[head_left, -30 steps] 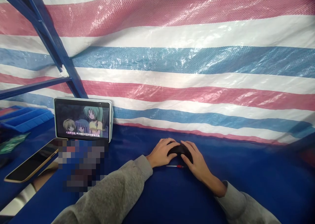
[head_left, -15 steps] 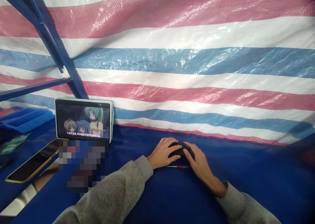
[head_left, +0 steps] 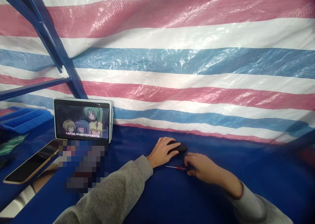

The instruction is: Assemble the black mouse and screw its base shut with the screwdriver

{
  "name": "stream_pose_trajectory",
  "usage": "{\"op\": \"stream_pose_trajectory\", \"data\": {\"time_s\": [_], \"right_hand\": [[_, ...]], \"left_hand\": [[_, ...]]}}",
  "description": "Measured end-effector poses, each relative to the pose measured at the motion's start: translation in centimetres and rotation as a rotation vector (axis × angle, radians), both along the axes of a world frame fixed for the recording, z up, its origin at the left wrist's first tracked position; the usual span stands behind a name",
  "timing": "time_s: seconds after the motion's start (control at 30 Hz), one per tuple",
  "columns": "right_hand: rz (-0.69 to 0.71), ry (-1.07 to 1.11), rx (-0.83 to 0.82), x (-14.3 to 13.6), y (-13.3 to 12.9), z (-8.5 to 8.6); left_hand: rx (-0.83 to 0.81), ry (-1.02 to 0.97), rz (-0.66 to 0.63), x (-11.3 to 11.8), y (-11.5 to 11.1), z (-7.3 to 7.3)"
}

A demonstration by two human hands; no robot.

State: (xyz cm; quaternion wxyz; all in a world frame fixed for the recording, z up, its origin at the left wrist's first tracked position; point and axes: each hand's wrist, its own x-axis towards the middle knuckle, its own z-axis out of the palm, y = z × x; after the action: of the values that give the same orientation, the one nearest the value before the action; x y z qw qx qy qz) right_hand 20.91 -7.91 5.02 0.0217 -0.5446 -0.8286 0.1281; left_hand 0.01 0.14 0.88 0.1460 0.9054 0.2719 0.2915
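A black computer mouse (head_left: 181,147) lies on the blue table, and my left hand (head_left: 163,151) rests on its left side with the fingers spread over it. Just below and right of the mouse, my right hand (head_left: 201,167) has its thumb and fingers closed around the dark handle end of a small screwdriver (head_left: 179,168). The screwdriver's thin metal shaft points left along the table, below my left fingertips.
A tablet (head_left: 82,120) stands upright at the left, showing a cartoon. In front lies a phone (head_left: 34,161). Blue trays (head_left: 27,119) and a green circuit board (head_left: 12,145) are at the far left. A striped sheet (head_left: 184,59) hangs behind the blue table (head_left: 167,201).
My right hand has left the mouse, moved down and right, and closed on the screwdriver handle. My left hand stays on the mouse.
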Motion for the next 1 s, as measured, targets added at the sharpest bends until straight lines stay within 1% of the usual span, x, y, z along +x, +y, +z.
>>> {"op": "stream_pose_trajectory", "data": {"time_s": [0.07,0.1,0.17,0.27,0.33,0.37,0.43,0.53,0.77,1.0], "right_hand": [[0.025,0.03,0.018,-0.1,-0.1,0.7],[0.035,0.066,0.035,-0.1,-0.1,1.4],[0.047,0.158,0.036,0.0,0.3,3.4],[-0.013,0.304,0.004,0.3,1.4,7.3],[-0.076,0.389,0.038,0.6,2.3,9.5],[-0.125,0.394,0.086,0.6,2.7,10.2],[-0.192,0.394,0.173,0.6,3.2,11.1],[-0.202,0.399,0.238,0.2,3.4,10.9],[-0.196,0.282,0.222,-0.4,3.8,9.0],[-0.172,0.293,0.202,0.0,4.1,8.4]], "left_hand": [[-0.004,-0.007,0.009,0.0,0.1,-0.1],[-0.004,-0.012,0.011,0.1,0.2,-0.2],[0.005,-0.019,0.009,0.1,0.3,-0.4],[0.03,-0.025,-0.002,0.1,0.3,-0.7],[0.044,-0.02,-0.015,0.0,0.4,-0.8],[0.05,-0.017,-0.02,0.0,0.3,-0.8],[0.064,-0.013,-0.027,-0.1,0.3,-0.8],[0.09,-0.004,-0.027,-0.1,0.3,-0.8],[0.123,-0.002,-0.048,-0.1,0.3,-0.9],[0.148,0.007,-0.074,-0.1,0.3,-0.8]]}}
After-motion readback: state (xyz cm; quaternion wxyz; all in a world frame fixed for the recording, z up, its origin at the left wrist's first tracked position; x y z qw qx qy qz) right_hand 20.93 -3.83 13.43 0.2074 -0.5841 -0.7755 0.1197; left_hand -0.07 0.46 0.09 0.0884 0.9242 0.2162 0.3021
